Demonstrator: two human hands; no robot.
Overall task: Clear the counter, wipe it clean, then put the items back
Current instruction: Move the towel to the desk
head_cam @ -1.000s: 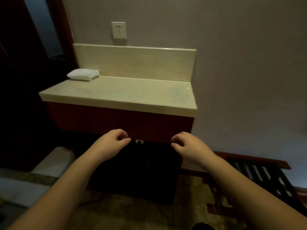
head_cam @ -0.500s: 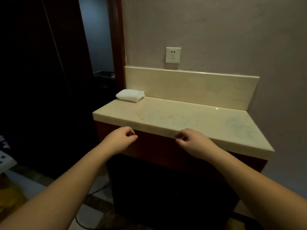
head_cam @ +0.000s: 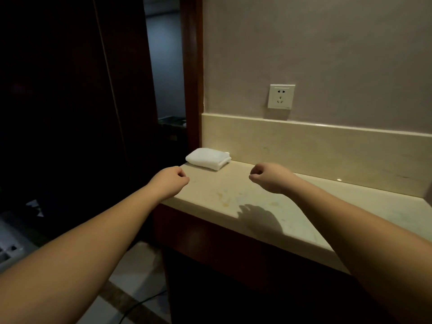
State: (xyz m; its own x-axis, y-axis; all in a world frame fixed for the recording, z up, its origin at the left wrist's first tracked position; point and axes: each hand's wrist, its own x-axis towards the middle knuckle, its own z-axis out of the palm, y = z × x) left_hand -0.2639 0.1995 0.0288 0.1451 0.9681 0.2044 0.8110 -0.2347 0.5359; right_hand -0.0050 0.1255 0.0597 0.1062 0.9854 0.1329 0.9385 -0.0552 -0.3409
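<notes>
Fingers of the left hand point(head_cam: 168, 183) were curled loosely into the palm and held nothing; the fist hung over the near left corner of the counter point(head_cam: 236, 202), left of the frame's centre. Fingers of the right hand point(head_cam: 272, 177) were curled the same way, thumb against the forefinger, with nothing between them, and that hand hovered over the counter a little right of centre. Whether either hand touched the stone I could not tell; a dark shadow point(head_cam: 259, 218) of a hand lay on the top below the right one. Both bare forearms ran back to the lower corners of the frame.

Just beyond the left hand, and apart from it, a folded white towel point(head_cam: 208, 158) lay at the counter's far left corner, against the pale backsplash point(head_cam: 327, 146) and beside a dark wooden door frame point(head_cam: 191, 73). The counter top was cream stone with faint yellowish stains point(head_cam: 222, 197) near its front edge, between the hands. A white wall socket point(head_cam: 281, 96) sat on the grey wall just above the backsplash, right of centre. Below the top, the cabinet front point(head_cam: 233, 253) was dark reddish wood. Pale floor tiles point(head_cam: 138, 272) showed at the bottom, and the left of the frame was too dark to make out.
</notes>
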